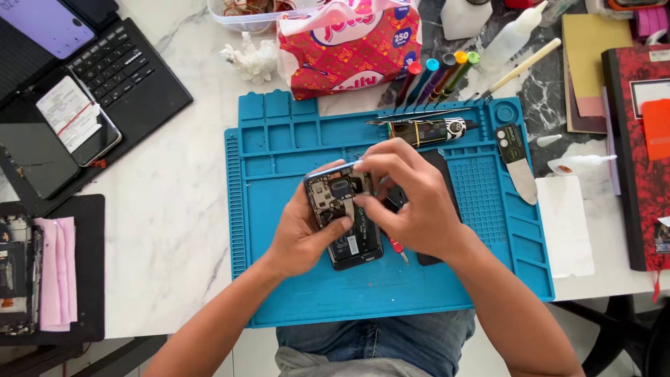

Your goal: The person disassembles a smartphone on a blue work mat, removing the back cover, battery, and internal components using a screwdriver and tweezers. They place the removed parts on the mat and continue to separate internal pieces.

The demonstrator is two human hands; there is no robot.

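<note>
The left hand (300, 234) cradles an opened black smartphone with its back cover off and circuit board exposed (345, 213), fingers wrapped round its left edge and thumb lying across the lower body. The right hand (412, 202) is closed in a pinch over the upper part of the phone, fingertips (363, 202) pressed at a small pale part beside the camera area; whether a tool is held in that pinch cannot be told. The phone is lifted slightly and tilted above the middle of a blue silicone repair mat with moulded compartments (293, 139), which lies on the white marbled counter (167, 209).

Under the right hand a flat black panel (450, 174) rests on the mat, and a small red-handled tool (398, 248) pokes out just below the phone. Along the mat's upper edge lie metal tweezers (419, 115) and a dark cylindrical tool with yellow bands (427, 131); a metal spudger with a black grip (515, 162) sits to the right. Beyond stand coloured-cap screwdrivers (438, 73) and a red patterned tissue pack (349, 45). A black laptop (118, 70) lies far left.

The likely risk, as I judge it: the phone is held in the air, so a pull on the small part could tear a thin cable or let the phone slip, and any loose screw may drop off the mat.
</note>
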